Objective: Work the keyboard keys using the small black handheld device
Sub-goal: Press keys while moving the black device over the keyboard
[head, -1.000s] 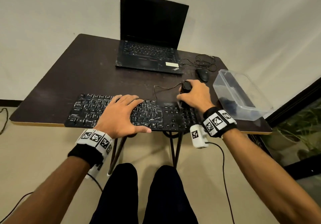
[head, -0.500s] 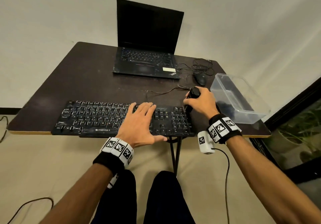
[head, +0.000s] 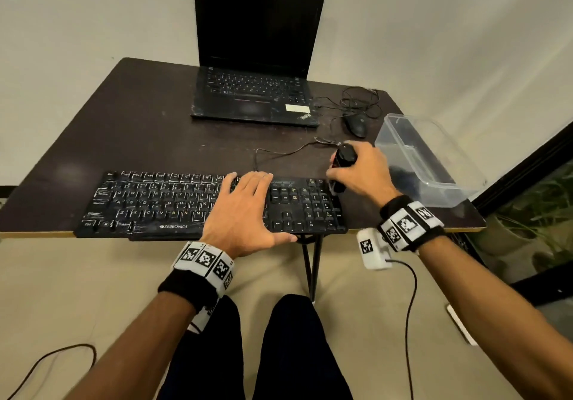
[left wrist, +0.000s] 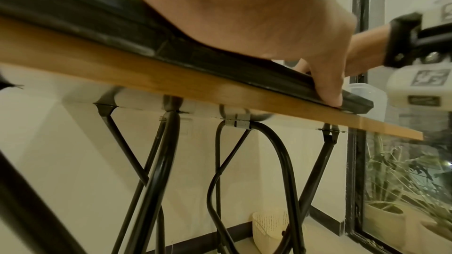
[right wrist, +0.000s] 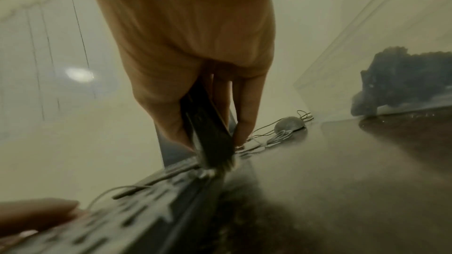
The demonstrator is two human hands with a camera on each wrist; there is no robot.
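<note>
I count one keyboard [head: 186,204], one laptop [head: 254,89], one mouse [head: 356,124], one clear tub [head: 434,164]. One black handheld device [head: 342,164], two hands, one table [head: 139,126].

black keyboard [head: 173,201], dark brown table [head: 130,120], clear bin [head: 434,164]

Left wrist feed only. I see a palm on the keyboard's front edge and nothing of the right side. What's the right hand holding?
Observer: The right hand grips a small black handheld device, held roughly upright.
Operator: Where's its lower end?
Observer: At the far right corner of the black full-size keyboard, beside the number pad. The picture is too blurred to tell whether it touches.
Operator: Left fingers?
Observer: The left hand lies flat, with its fingers straight over the keys right of the letter block.
</note>
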